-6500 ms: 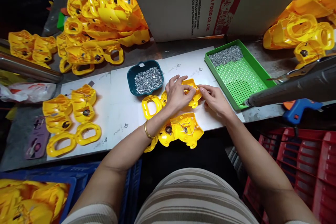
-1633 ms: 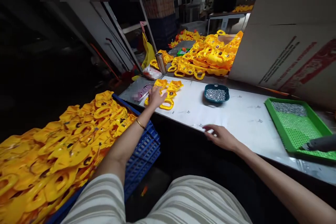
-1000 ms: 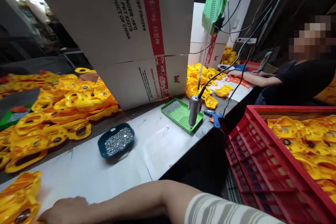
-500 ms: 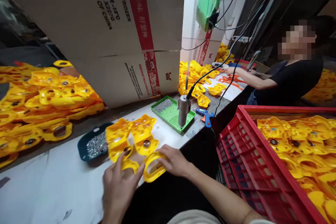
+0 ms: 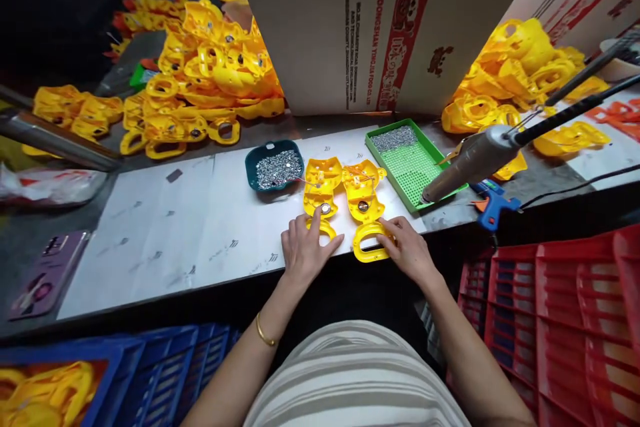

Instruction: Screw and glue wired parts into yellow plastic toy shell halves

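Note:
Two yellow plastic shell halves lie side by side, hollow side up, on the white-covered bench, each with a loop handle toward me. My left hand (image 5: 304,250) rests over the handle of the left shell half (image 5: 323,177), its index fingertip by a round silver piece and its thumb spread away. My right hand (image 5: 407,247) grips the right end of the loop on the right shell half (image 5: 361,187), which has a round metal part inside. Thin wires run in both shells. A dark green dish (image 5: 274,167) of small metal screws stands just left of them.
A green tray (image 5: 400,177) with small metal pieces lies right, a hanging electric screwdriver (image 5: 470,163) above it. Beyond are a blue glue gun (image 5: 495,205), red crate (image 5: 555,300), cardboard box (image 5: 320,33) and piles of yellow shells (image 5: 220,60). A blue crate (image 5: 165,360) stands lower left.
My view has turned left and down, so the co-worker is out of sight and the blue crate shows. Both hands stay at the two shell halves, the right on its loop handle.

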Available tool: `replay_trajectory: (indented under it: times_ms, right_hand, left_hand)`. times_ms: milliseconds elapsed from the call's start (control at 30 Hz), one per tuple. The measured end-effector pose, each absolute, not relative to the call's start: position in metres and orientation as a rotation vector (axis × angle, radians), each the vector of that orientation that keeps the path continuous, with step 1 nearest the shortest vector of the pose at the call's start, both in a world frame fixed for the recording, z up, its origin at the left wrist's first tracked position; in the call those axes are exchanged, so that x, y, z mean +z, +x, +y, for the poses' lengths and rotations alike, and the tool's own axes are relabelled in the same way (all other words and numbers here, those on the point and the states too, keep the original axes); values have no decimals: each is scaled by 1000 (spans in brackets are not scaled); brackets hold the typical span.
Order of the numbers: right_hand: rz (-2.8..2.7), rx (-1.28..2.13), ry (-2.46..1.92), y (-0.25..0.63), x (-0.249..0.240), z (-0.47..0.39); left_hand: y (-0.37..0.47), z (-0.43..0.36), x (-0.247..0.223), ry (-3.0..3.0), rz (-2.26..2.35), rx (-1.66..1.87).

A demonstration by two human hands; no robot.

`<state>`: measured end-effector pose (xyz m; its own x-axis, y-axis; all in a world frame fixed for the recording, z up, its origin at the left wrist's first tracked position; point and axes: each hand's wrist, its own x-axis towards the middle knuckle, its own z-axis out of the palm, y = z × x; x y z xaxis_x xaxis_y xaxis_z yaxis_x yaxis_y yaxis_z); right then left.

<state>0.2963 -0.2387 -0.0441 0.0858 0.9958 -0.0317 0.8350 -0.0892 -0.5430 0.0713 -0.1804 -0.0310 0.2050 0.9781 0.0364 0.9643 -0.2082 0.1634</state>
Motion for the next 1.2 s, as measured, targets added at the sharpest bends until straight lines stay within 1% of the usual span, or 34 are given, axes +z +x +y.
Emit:
replay_trajectory:
  times_ms: [167, 333, 400, 533, 667, 767, 867, 967, 1067, 1200]
  right_hand:
    - [-1651, 366, -1826, 294, -29, -234]
    - [-1576, 253, -1702, 290, -19, -200]
    - [-1587, 198, -1729, 288, -17, -180]
    - [-1704, 86, -1938, 282, -12, -139]
    - [-1793, 111, -2080, 278, -11, -110]
    - [-1764, 149, -2083, 281, -13, -103]
    - [-1624, 203, -1984, 287, -16, -106]
    - [-1430, 337, -1819, 292, -20, -114]
    - [-1358, 408, -1658, 294, -24, -129]
    - [-1412, 368, -1622, 294, -26, -157]
  left_hand:
    - [67, -173, -29, 2381, 1898, 191]
    - [59, -179, -34, 2375, 1904, 249]
    - [58, -181, -35, 2370, 1904, 272]
    - [57, -183, -37, 2369, 1913, 289]
    - [57, -183, -37, 2366, 1909, 296]
    - [57, -184, -36, 2355, 1913, 305]
    - [59, -184, -35, 2343, 1920, 299]
    - [60, -183, -36, 2336, 1917, 292]
    - [58, -185, -35, 2335, 1921, 308]
    - [59, -186, -27, 2394, 1911, 511]
